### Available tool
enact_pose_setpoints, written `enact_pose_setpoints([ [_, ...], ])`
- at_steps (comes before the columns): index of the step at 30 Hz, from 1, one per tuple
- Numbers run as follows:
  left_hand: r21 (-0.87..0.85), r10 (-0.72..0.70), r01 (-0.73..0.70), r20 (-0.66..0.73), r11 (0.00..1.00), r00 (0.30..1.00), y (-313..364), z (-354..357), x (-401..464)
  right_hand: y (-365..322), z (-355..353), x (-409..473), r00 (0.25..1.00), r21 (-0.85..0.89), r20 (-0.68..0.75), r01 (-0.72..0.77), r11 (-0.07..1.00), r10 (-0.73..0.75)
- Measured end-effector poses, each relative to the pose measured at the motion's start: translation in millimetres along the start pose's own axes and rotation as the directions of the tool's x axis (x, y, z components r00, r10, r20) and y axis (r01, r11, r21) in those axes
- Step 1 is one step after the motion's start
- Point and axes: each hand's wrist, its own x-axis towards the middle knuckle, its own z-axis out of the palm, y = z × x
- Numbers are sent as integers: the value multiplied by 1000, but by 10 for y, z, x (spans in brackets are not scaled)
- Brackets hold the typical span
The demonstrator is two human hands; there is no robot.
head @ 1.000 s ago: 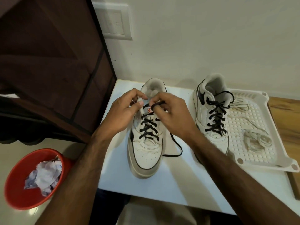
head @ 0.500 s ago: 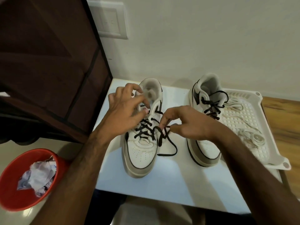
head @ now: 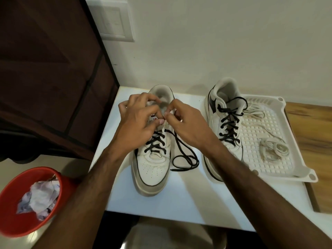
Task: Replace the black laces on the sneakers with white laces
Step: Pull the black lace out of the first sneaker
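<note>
Left sneaker point(head: 152, 159) on white table point(head: 188, 198) — landmark. Left hand point(head: 138, 121) curled over its tongue, fingertips pinched there. Right hand point(head: 186, 123) beside it, thumb and forefinger pinching at top eyelets; half a second ago it was lower, toward sneaker's right. Black lace point(head: 185, 157) trails loose right of sneaker. White laces point(head: 273, 148) in tray point(head: 294, 159) far right.

Left hand point(head: 139, 121): fingers bent at the left sneaker's point(head: 152, 159) tongue.
Right hand point(head: 186, 126): thumb beside the left thumb — at the top eyelets.
Black lace point(head: 185, 157): loose end looped on the white table point(head: 188, 200).
Tray point(head: 280, 123): white laces point(head: 273, 150) inside — right sneaker point(head: 224, 123) beside it.
</note>
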Motion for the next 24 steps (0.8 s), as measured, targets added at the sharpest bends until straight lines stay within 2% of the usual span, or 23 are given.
enact_pose_setpoints([
  [5,-176,-105,99,-24,979,994,59,-4,16,-4,-100,-15,990,163,75,-127,978,116],
  [9,-190,-283,247,-199,950,938,5,-71,21,36,-156,-11,983,172,118,-157,973,138],
  [11,-185,-327,288,-239,940,914,-17,-115,7,41,-159,-14,984,170,124,-148,974,128],
  [13,-162,-292,262,-203,951,934,-32,-120,-11,43,-155,-13,985,169,112,-146,975,128],
  [17,-106,-123,115,-77,988,989,6,-85,-16,49,-143,-24,987,180,113,-136,974,117],
  [22,89,71,-76,57,993,996,59,47,-18,43,-128,-30,990,212,96,-122,970,103],
  [24,110,115,-119,46,987,992,44,78,-19,49,-122,-27,990,216,92,-123,969,105],
])
